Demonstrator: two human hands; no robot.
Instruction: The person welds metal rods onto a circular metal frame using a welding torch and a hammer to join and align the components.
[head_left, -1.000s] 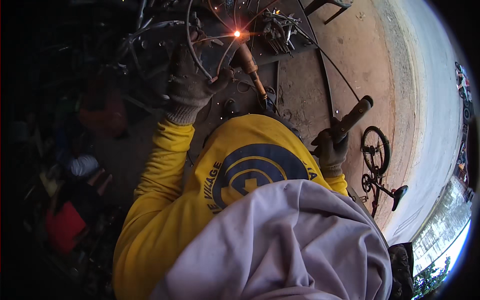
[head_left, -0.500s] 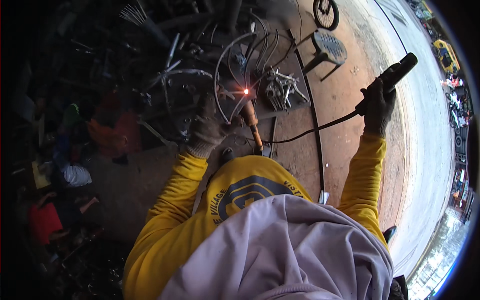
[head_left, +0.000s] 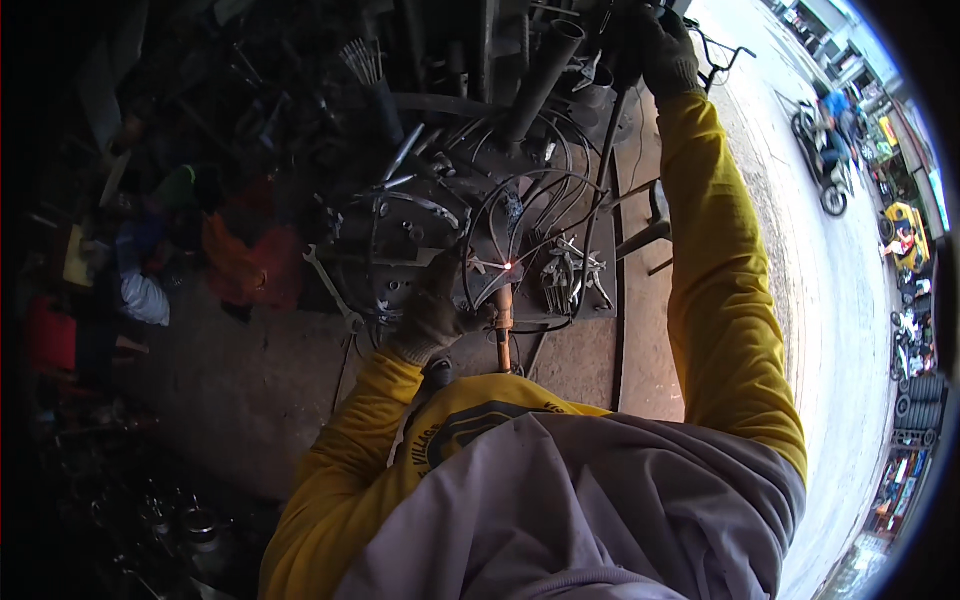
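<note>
Steel scrap fills the upper left in deep shadow, and most of it cannot be told apart; only rods, a dark pipe [head_left: 545,75] leaning up toward the top edge, and looped wire stand out. A grey cloth [head_left: 590,510] on the person's front covers the lower middle and hides the lap and whatever lies under it.

The left hand [head_left: 432,312], in a worn work glove, is curled down on the curved wire piece [head_left: 520,225] lying on the metal worktop [head_left: 575,360]. Its fingers are bent close around the wire's lower loop, just left of a small bright spark [head_left: 509,266]. A copper-coloured welding rod holder [head_left: 503,325] rises from below to that spark; what carries its lower end is hidden behind the yellow sleeve and the cloth. A small cluster of pale metal pieces [head_left: 572,275] lies just right of the spark on the same worktop.

The right hand [head_left: 660,45], also gloved, is stretched far up to the top edge, well apart from the left. It is closed around something dark, but the frame cuts it off and the thing itself cannot be made out. A black cable [head_left: 600,190] runs down from there toward the worktop.

Bright street with a motorbike [head_left: 822,160] bends along the right rim.
</note>
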